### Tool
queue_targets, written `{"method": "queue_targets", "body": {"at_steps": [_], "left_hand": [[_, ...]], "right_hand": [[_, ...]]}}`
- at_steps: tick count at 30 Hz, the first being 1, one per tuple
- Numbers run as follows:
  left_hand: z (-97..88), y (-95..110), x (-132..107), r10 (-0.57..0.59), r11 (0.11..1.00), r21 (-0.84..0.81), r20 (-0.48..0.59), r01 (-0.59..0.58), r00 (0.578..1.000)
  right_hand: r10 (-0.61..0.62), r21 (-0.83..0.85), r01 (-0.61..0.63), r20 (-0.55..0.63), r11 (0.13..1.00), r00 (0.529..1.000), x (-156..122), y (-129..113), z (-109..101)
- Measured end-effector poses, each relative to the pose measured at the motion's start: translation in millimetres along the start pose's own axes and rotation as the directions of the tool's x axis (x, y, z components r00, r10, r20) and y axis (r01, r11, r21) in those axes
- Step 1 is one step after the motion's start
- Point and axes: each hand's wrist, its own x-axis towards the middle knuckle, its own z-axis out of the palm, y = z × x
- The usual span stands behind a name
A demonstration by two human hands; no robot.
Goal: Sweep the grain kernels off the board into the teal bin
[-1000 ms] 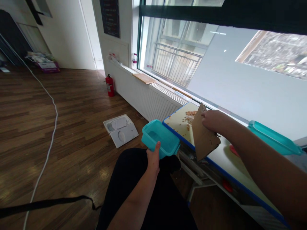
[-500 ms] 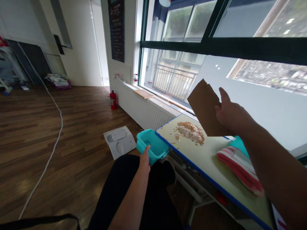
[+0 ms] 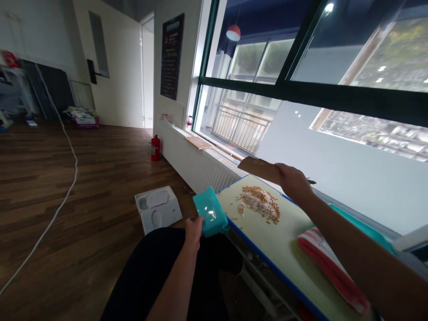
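My left hand [image 3: 194, 232] is closed on the near edge of a teal plastic container [image 3: 210, 210], held at the table's edge above my knee. The container is tilted, with a shiny flat face toward me. My right hand [image 3: 294, 185] grips a piece of brown cardboard [image 3: 259, 169], raised over the far side of the table and seen nearly edge-on. Below it, a pile of corn-like kernels mixed with white grains [image 3: 262, 205] lies on the pale table top [image 3: 247, 232]. Neither hand touches the pile.
A red and white striped cloth [image 3: 331, 265] lies on the table by my right forearm, with a teal item [image 3: 364, 227] behind it. An open white box [image 3: 158, 209] sits on the floor. A radiator [image 3: 200, 171] and window run along the far side; a fire extinguisher [image 3: 155, 148] stands beyond.
My left hand has tipped the container, so its open inside no longer faces up. My right hand has lowered the cardboard leftward and turned it nearly flat. The view has tilted up slightly.
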Motion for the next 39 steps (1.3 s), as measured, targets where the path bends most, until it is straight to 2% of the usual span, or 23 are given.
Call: {"method": "queue_targets", "body": {"at_steps": [3, 6, 8, 11, 15, 19, 23, 27, 32, 36, 39], "left_hand": [[9.2, -2.7, 13.5, -0.008, 0.999, 0.051, 0.03, 0.007, 1.0], [20.6, -1.2, 24.2, 0.002, 0.998, 0.068, 0.06, -0.006, 0.998], [25.9, 0.1, 26.4, 0.007, 0.998, 0.065, 0.078, -0.012, 0.997], [28.0, -0.3, 24.6, -0.018, 0.999, 0.045, 0.084, 0.014, 0.996], [25.2, -2.7, 24.8, -0.071, 0.997, 0.0, 0.061, 0.071, 0.996], [22.8, -3.3, 30.1, -0.16, 0.979, -0.1, 0.166, 0.178, 0.973], [22.2, -4.1, 32.7, -0.147, 0.977, -0.123, 0.188, 0.172, 0.971], [20.5, -4.7, 33.7, -0.142, 0.98, -0.115, 0.176, 0.164, 0.974], [16.2, -5.8, 35.2, -0.184, 0.965, -0.157, 0.171, 0.211, 0.968], [9.3, -4.6, 35.9, -0.189, 0.951, -0.201, 0.225, 0.236, 0.956], [1.1, -2.6, 38.3, -0.228, 0.925, -0.227, 0.308, 0.304, 0.924]], "right_hand": [[0.101, 0.188, -0.105, 0.028, 0.977, 0.994, -1.2, -16.1, 33.0], [0.095, 0.278, -0.102, 0.04, 0.955, 0.995, -0.3, -35.1, 57.5], [0.1, 0.301, -0.101, 0.02, 0.948, 0.995, 2.1, -43.1, 63.9], [0.123, 0.318, -0.119, 0.009, 0.941, 0.992, 8.3, -46.6, 60.5], [0.135, 0.316, -0.134, 0.018, 0.939, 0.991, 15.6, -41.7, 52.6], [0.125, 0.281, -0.129, 0.033, 0.951, 0.992, 17.8, -30.4, 59.0], [0.054, 0.265, -0.067, 0.055, 0.962, 0.997, 22.3, -19.1, 76.3], [-0.05, 0.244, 0.051, -0.009, 0.968, 0.999, 36.0, -15.8, 97.5], [-0.239, 0.251, 0.238, -0.028, 0.938, 0.971, 61.7, -10.9, 127.8], [-0.214, 0.251, 0.196, 0.048, 0.948, 0.976, 71.8, -3.1, 147.9], [-0.203, 0.238, 0.173, 0.107, 0.956, 0.973, 70.7, -1.8, 154.0]]}}
